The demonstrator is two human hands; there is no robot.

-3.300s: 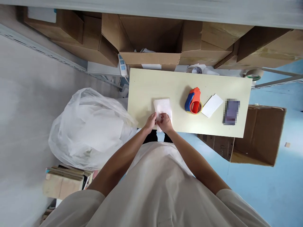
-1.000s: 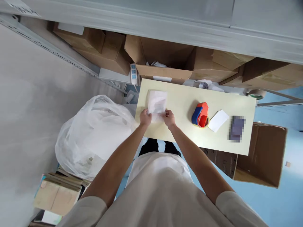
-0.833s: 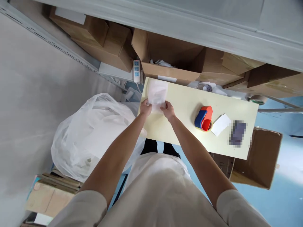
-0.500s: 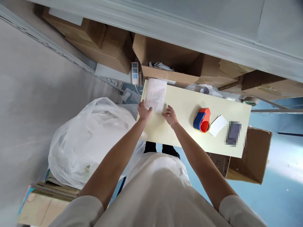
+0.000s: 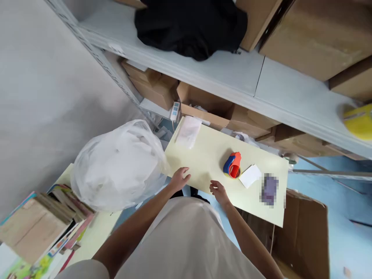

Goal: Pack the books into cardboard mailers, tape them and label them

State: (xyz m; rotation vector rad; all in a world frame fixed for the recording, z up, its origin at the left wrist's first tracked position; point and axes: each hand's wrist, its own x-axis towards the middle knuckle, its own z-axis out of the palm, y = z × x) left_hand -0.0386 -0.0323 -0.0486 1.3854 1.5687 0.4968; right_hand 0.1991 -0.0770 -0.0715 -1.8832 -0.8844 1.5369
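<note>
A flat white packet (image 5: pixel 188 131) lies at the far left corner of the pale yellow table (image 5: pixel 209 159), with no hand on it. My left hand (image 5: pixel 179 178) rests open at the table's near edge, fingers spread, holding nothing. My right hand (image 5: pixel 217 188) hovers at the near edge with fingers loosely curled and nothing in them. A red and blue tape dispenser (image 5: pixel 232 165) stands to the right of the middle, a white card (image 5: pixel 250 176) beside it and a blurred dark object (image 5: pixel 269 189) further right.
A large white plastic bag (image 5: pixel 119 166) bulges left of the table. Stacked books (image 5: pixel 43 221) lie at lower left. Open cardboard boxes (image 5: pixel 203 106) sit under a grey shelf (image 5: pixel 232 77) that carries a black cloth (image 5: pixel 192 25). A power strip (image 5: pixel 175 111) hangs behind; another box (image 5: pixel 302 232) stands at the right.
Both hands have let go of the white packet, left at the table's far left corner, and drawn back to the near edge. The camera has tilted up, showing the shelf above.
</note>
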